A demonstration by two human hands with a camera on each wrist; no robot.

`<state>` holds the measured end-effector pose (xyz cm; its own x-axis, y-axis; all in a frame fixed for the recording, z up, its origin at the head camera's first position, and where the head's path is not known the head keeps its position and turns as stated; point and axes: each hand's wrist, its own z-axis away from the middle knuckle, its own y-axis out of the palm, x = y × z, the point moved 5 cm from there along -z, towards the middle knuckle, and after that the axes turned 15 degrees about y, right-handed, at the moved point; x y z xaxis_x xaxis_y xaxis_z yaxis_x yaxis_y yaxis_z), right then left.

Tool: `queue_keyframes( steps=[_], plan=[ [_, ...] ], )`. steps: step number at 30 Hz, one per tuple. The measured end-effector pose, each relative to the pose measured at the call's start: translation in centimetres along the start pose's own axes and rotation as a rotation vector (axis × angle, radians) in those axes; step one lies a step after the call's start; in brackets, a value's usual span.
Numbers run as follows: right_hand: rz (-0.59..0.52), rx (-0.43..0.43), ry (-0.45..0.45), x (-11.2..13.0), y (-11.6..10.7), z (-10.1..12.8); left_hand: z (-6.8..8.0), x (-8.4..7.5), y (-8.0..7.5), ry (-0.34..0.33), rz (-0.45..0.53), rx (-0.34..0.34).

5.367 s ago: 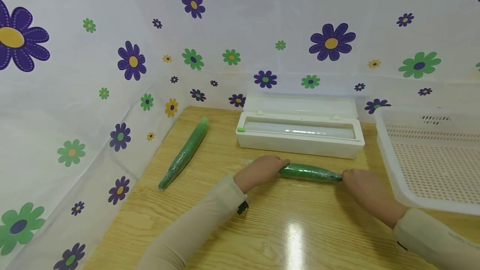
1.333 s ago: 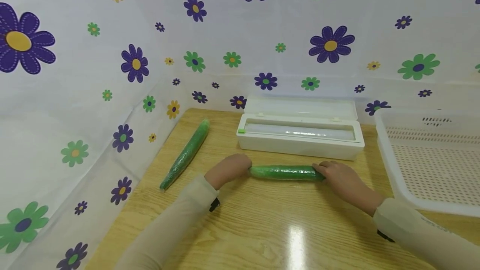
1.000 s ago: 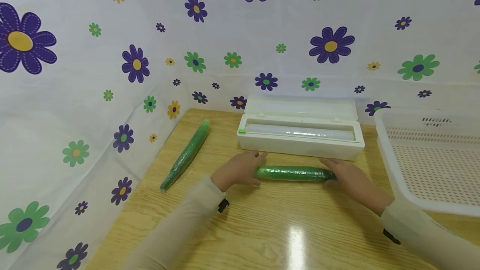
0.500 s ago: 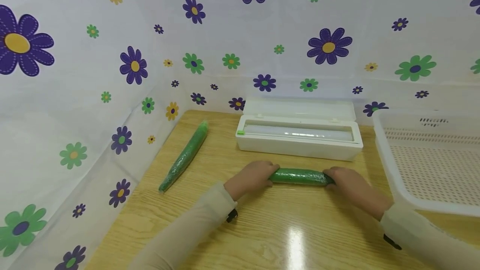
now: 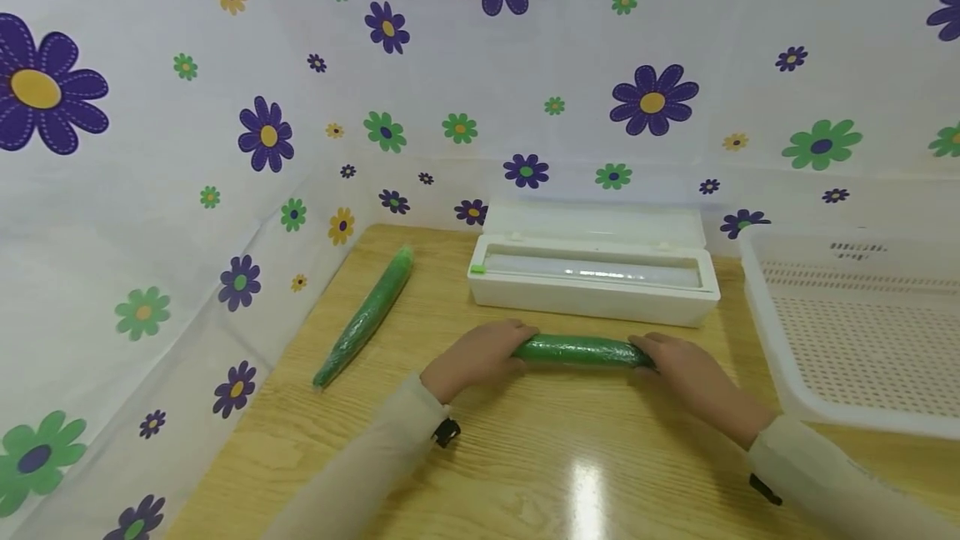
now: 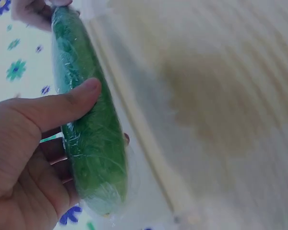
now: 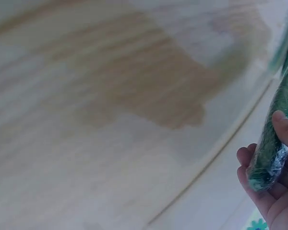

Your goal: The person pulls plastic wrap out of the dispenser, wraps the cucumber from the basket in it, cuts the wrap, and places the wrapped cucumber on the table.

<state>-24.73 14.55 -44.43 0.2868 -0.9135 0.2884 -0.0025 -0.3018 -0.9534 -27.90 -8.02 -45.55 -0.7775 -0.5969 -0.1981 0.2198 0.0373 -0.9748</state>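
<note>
At the far left of the tabletop [image 5: 525, 457], a second wrapped cucumber [image 5: 365, 317] lies alone on a diagonal, its far end pointing away toward the flowered backdrop [image 5: 225, 148]. Right of it, the left hand [image 5: 476, 357] grips the left end of the wrapped cucumber [image 5: 577, 350]; the left wrist view shows the thumb laid across the film and the fingers curled beneath. This cucumber lies with its long axis running left to right, roughly parallel to the white cling-film dispenser [image 5: 592, 277] just behind it, whose lid stands open. The right hand [image 5: 686, 373] holds the cucumber's right end, fingers and thumb curled around the tip. At the far right sits 1 white perforated basket [image 5: 757, 307], apart from both hands.
</note>
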Motion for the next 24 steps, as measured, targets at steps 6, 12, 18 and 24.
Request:
queue_keyframes(
  steps=[6, 12, 18, 24],
  plan=[
    [-0.018, 0.008, -0.016, 1.7, 0.0, -0.9, 2.0, 1.4, -0.7, -0.045, 0.065, -0.019],
    [-0.004, 0.061, -0.020, 3.6, 1.6, -2.8, 3.4, 4.0, -0.5, -0.102, 0.123, -0.075],
    [0.009, 0.063, -0.018, 4.8, 2.7, -4.2, 3.5, 6.1, -0.3, -0.141, 0.123, -0.108],
    [0.013, 0.055, -0.020, 5.0, 3.4, -4.6, 3.4, 6.7, 0.1, -0.159, 0.124, -0.078]
  ],
)
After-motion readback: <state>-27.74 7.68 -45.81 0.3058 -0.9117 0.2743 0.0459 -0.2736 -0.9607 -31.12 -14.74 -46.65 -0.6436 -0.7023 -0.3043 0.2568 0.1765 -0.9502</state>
